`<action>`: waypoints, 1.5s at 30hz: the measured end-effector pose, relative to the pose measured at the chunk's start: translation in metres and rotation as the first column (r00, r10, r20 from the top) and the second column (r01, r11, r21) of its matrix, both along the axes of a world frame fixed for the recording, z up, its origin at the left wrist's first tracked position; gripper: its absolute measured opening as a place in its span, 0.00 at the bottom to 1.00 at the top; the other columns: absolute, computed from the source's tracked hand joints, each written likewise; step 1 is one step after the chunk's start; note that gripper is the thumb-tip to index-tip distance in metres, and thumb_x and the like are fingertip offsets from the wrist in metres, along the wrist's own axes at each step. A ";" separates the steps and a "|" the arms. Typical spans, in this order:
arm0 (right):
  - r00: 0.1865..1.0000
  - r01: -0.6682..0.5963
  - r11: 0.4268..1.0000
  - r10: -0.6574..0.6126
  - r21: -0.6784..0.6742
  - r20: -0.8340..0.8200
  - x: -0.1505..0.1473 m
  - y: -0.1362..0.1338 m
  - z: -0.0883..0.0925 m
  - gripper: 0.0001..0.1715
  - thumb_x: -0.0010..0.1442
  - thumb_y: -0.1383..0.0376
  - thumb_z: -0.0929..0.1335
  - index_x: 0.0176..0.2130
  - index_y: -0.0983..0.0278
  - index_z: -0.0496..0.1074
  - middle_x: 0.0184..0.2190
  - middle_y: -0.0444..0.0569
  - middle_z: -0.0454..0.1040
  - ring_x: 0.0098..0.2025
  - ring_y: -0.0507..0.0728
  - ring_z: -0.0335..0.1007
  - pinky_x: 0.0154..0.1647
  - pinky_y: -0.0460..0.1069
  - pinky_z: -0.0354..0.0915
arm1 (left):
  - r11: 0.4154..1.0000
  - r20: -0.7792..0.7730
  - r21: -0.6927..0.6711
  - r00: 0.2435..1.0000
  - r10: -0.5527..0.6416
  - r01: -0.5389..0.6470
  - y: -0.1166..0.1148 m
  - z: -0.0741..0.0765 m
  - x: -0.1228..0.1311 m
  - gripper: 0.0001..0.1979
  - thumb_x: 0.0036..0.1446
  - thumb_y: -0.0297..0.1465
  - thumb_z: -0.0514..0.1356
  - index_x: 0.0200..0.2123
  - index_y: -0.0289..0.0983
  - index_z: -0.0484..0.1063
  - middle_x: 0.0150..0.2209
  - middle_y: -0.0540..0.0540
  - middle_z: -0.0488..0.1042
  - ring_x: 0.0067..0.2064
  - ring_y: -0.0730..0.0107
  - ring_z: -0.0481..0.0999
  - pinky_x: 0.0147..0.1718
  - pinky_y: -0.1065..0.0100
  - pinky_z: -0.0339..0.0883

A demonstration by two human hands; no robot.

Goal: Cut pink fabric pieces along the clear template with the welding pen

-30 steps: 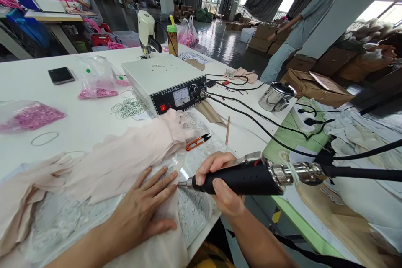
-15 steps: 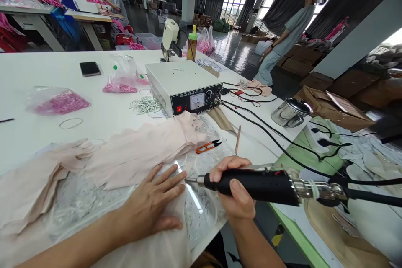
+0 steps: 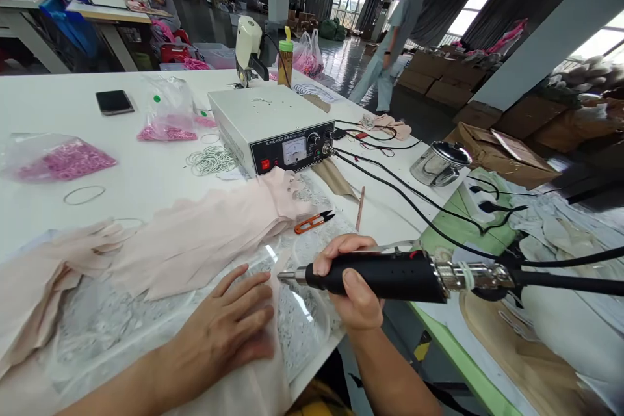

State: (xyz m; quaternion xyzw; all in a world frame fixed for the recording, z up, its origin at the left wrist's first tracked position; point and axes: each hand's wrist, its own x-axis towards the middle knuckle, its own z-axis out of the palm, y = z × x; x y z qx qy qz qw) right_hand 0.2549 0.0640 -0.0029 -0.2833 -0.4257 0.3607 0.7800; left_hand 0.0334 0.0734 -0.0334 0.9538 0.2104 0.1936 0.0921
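Note:
My right hand [image 3: 353,286] is wrapped round a black handheld ultrasonic welding gun [image 3: 385,275], its metal tip pointing left. The tip lies close to the fingertips of my left hand [image 3: 229,322]; I cannot tell if it touches the cloth. That left hand rests with fingers stretched out on thin pale-pink fabric [image 3: 248,390], which lies over a clear plastic sheet [image 3: 305,328]. Beyond it is a stack of pale-pink cut pieces [image 3: 205,227], with another folded pile [image 3: 49,286] at the left. Orange thread snips [image 3: 314,221] lie beyond the gun's tip.
A control box [image 3: 273,123] with a dial stands mid-table, its black cables running right to the gun. Bags of pink pieces [image 3: 68,159], a phone [image 3: 114,103], a bottle [image 3: 285,65] and a lidded jug [image 3: 441,164] stand about. One person [image 3: 394,32] walks behind; another sits at a sewing machine.
The view has shifted, so the table things sit further left. My left hand's fingers have drawn slightly closer together on the fabric. The walking person has moved left.

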 end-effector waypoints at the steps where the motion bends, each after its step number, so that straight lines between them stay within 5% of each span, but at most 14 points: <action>1: 1.000 -0.010 1.000 0.010 0.006 -0.007 0.000 0.000 0.000 0.10 0.57 0.57 0.71 0.38 0.57 0.73 0.31 0.42 0.71 0.24 0.52 0.70 0.26 0.51 0.68 | 1.000 0.004 0.004 1.000 -0.005 0.005 0.000 0.000 0.000 0.08 0.65 0.37 0.65 0.45 0.42 0.72 0.50 0.49 0.78 0.63 0.59 0.70 0.70 0.53 0.50; 11: 1.000 -0.002 1.000 0.002 -0.004 -0.009 0.001 0.002 -0.001 0.12 0.57 0.55 0.72 0.38 0.58 0.71 0.31 0.42 0.72 0.22 0.52 0.70 0.25 0.52 0.70 | 0.996 -0.021 0.062 0.998 -0.060 0.061 0.003 0.004 -0.003 0.08 0.71 0.37 0.60 0.48 0.42 0.74 0.53 0.48 0.79 0.63 0.60 0.71 0.70 0.52 0.51; 24: 0.998 -0.024 0.999 0.025 0.023 -0.053 0.003 0.000 -0.001 0.11 0.57 0.57 0.72 0.39 0.58 0.72 0.31 0.43 0.72 0.23 0.51 0.70 0.24 0.50 0.70 | 0.994 -0.042 0.086 0.997 -0.069 0.072 0.007 -0.009 -0.008 0.11 0.68 0.40 0.63 0.50 0.44 0.73 0.66 0.45 0.67 0.72 0.60 0.56 0.72 0.53 0.39; 33: 0.988 -0.147 0.989 0.147 0.004 -0.052 0.013 -0.026 0.007 0.09 0.59 0.60 0.70 0.41 0.59 0.73 0.32 0.44 0.70 0.24 0.51 0.70 0.25 0.48 0.68 | 0.997 -0.052 0.063 0.998 -0.044 0.048 0.004 -0.007 -0.007 0.12 0.66 0.41 0.65 0.48 0.44 0.73 0.66 0.47 0.67 0.71 0.61 0.58 0.72 0.55 0.36; 45: 0.986 -0.165 0.986 0.165 -0.033 -0.006 0.009 -0.025 0.006 0.10 0.59 0.57 0.71 0.40 0.59 0.71 0.32 0.45 0.71 0.23 0.52 0.69 0.25 0.51 0.67 | 0.997 -0.049 0.073 0.998 -0.036 0.039 0.003 -0.006 -0.008 0.12 0.63 0.38 0.68 0.47 0.43 0.75 0.65 0.45 0.68 0.70 0.57 0.60 0.71 0.52 0.42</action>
